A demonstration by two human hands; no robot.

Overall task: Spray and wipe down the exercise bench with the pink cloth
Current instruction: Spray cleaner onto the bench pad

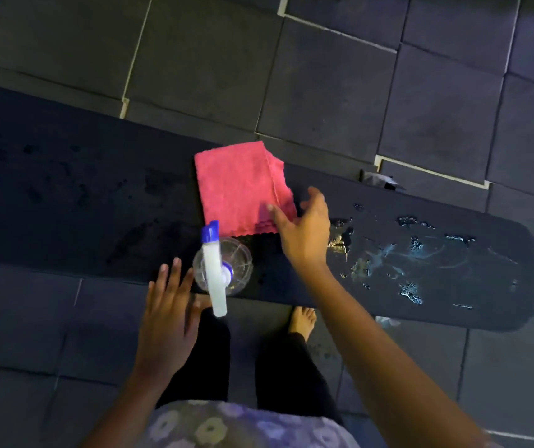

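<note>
Seen from the head camera, the dark exercise bench (97,189) ran from 9 to 4 o'clock across grey floor tiles (323,76). The pink cloth (240,185) lay folded flat near its middle, and 1 clear spray bottle (223,266) stood upright at the cloth's 6 o'clock. The right hand (304,231) was spread over the cloth's 4 o'clock corner, gripping nothing; whether it touched, I couldn't tell. The left hand (165,321), fingers straight, lay at the bottle's 8 o'clock, holding nothing. Wet streaks (414,253) marked the bench's 3 o'clock end.
</note>
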